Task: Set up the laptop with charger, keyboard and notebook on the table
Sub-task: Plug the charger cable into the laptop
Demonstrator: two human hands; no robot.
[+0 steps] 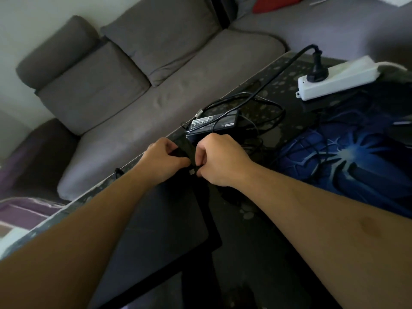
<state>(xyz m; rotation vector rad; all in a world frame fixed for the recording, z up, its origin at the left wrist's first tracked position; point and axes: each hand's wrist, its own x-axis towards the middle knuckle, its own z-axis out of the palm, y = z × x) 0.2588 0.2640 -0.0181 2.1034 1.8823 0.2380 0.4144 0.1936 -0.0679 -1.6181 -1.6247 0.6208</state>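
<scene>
- Progress, as I judge it: I am partway through. The charger is already plugged into the power strip; the laptop end is in hand and, as far as I can tell, not yet seated. I see no keyboard or notebook, so those steps look outstanding.
- Sofa [133, 85]: grey, behind the table's far edge on my left; not part of the job.
- Laptop [160, 219]: dark, closed flat, lying on the table [256, 253] near its left edge, partly under my left forearm. Its far corner sits between my two hands.
- Left hand [165, 159]: fingers curled, gripping the far corner of the laptop, seemingly to steady it.
- Right hand [219, 161]: thumb and fingers pinching the plug [193, 171] at the end of the charger lead, held right at the laptop's edge. Whether it is touching the socket I cannot tell; the area is dark.
- Charger [211, 123]: black brick with a pale label facing up, on the table just beyond my hands, its cable [267, 114] looped loosely around it.
- Mat [345, 157]: blue with a spider design, right of the brick; the cable trails across it.
- Power strip [338, 79]: white, far right; the charger's black mains plug is seated in it.
</scene>
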